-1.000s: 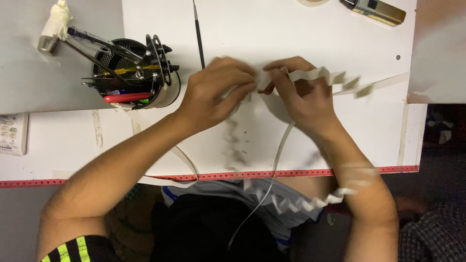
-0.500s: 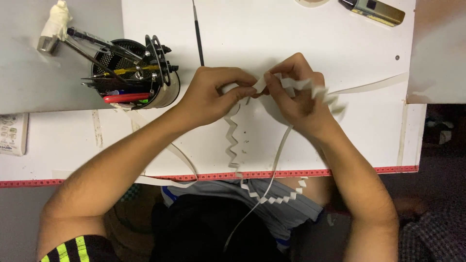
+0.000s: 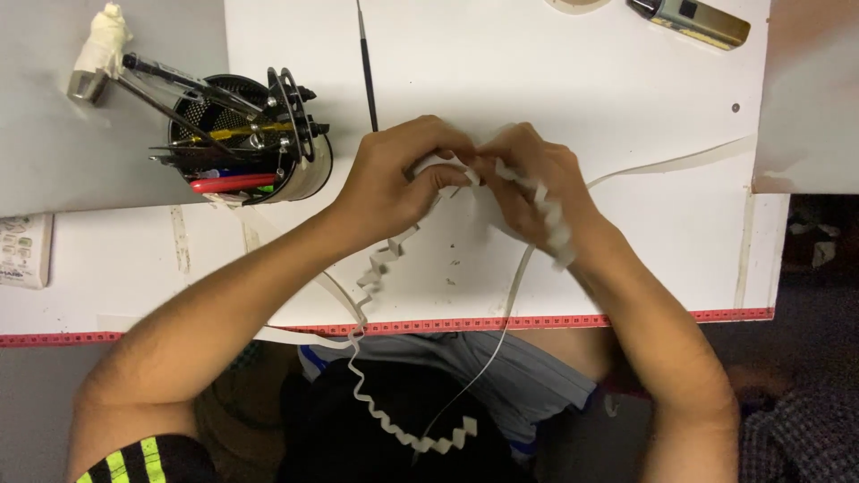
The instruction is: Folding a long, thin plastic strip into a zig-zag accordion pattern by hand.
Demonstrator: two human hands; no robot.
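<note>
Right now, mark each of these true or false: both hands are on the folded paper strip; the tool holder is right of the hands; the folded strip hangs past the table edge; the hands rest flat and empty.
1. Both hands, left hand and right hand, pinch the zigzag paper strip: true.
2. The black tool holder sits right of the hands: false, it stands to their left.
3. The folded strip trails past the table edge: true, it hangs down over the lap.
4. The hands lie flat and empty: false, the fingers are curled on the strip.
</note>
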